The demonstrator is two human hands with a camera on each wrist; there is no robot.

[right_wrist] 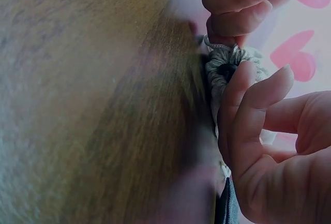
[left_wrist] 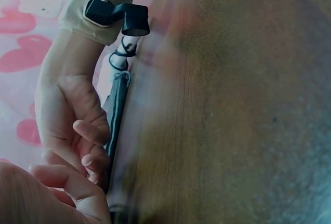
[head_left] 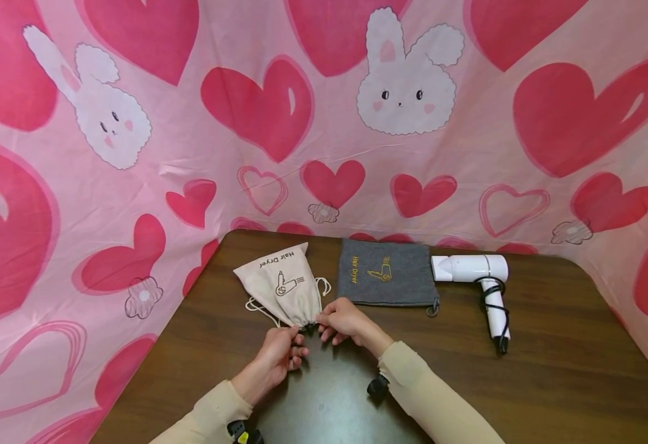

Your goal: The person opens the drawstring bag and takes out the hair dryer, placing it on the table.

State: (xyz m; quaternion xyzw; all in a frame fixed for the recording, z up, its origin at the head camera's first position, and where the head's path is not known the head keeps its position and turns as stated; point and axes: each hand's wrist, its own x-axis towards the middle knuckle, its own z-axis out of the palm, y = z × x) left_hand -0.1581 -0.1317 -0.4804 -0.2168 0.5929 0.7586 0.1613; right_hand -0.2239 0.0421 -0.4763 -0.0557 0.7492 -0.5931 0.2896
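Observation:
A cream drawstring bag (head_left: 271, 271), printed "Hair Dryer" with a dryer picture, lies on the table with its gathered mouth toward me. My left hand (head_left: 279, 354) pinches the left side of that mouth, and my right hand (head_left: 348, 320) pinches its right side. White cord loops (head_left: 324, 286) stick out on both sides of the bag. In the right wrist view, something black (right_wrist: 226, 71) shows inside the puckered opening (right_wrist: 220, 56); its kind is hidden. The left wrist view shows both hands but not the cream bag clearly.
Right of the cream bag lies a grey "Hair Dryer" pouch (head_left: 393, 290) with a cord loop at its corner. Beside it is a white hair dryer (head_left: 471, 268), a black cable wound round its handle. Pink heart-patterned cloth (head_left: 335, 142) hangs behind the wooden table (head_left: 552, 345).

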